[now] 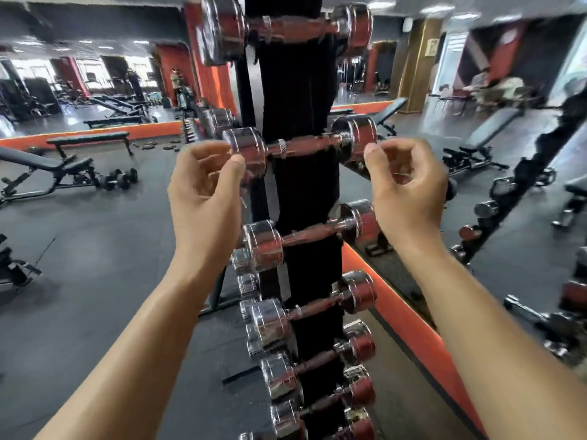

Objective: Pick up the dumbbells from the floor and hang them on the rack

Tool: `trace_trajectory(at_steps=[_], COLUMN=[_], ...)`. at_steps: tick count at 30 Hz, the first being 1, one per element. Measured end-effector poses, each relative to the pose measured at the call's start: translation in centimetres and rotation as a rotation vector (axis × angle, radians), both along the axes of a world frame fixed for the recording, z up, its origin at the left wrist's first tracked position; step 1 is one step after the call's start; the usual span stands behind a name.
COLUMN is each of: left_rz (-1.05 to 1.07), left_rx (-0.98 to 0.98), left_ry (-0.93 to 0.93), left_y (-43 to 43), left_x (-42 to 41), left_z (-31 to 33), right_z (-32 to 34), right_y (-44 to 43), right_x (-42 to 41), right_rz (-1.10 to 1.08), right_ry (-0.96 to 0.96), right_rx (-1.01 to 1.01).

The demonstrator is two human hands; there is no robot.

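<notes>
— Chrome dumbbell (300, 147): where?
— Lay crosswise on the black upright rack (298, 100), second from the top in view, one chrome dumbbell above, several stacked below toward the rack's foot.
— Left hand (206, 185)?
— Raised beside the left head; fingers curled loosely, thumb tip touching or just short of the head's rim. Could not tell which. Nothing clasped.
— Right hand (406, 185)?
— Just beside the right head, fingers bent inward, fingertips near the rim, nothing gripped.
— Around?
— Dark rubber floor (111, 265), a flat bench (90, 139) and mirrored wall well apart, left.
</notes>
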State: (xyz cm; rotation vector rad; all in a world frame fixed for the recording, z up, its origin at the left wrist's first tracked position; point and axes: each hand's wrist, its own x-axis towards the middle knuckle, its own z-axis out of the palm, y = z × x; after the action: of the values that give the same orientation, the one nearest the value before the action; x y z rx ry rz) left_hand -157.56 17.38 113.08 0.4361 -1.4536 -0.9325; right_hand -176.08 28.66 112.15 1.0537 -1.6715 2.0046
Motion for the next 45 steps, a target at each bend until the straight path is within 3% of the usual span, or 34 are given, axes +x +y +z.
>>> trace_trajectory(at_steps=[17, 28, 45], left_rz=[-0.756, -0.974, -1.199], left_rx=[-0.122, -0.106, -0.098], left_ry=[-0.184, -0.222, -0.676], left_y=[-3.4, -2.7, -4.7], left_x=[7.3, 15.8, 27.6], left_z=[-0.1, -1.3, -15.7], right_z=[0.3, -1.9, -16.8], right_y=[1.7, 1.0, -0.6], right_x=[19.3, 31.5, 47.6], right_rz=[-0.628, -0.796, -0.919], right_ry=[-0.067, -0.104, -0.53], right_rx=[0.119, 0.207, 0.238])
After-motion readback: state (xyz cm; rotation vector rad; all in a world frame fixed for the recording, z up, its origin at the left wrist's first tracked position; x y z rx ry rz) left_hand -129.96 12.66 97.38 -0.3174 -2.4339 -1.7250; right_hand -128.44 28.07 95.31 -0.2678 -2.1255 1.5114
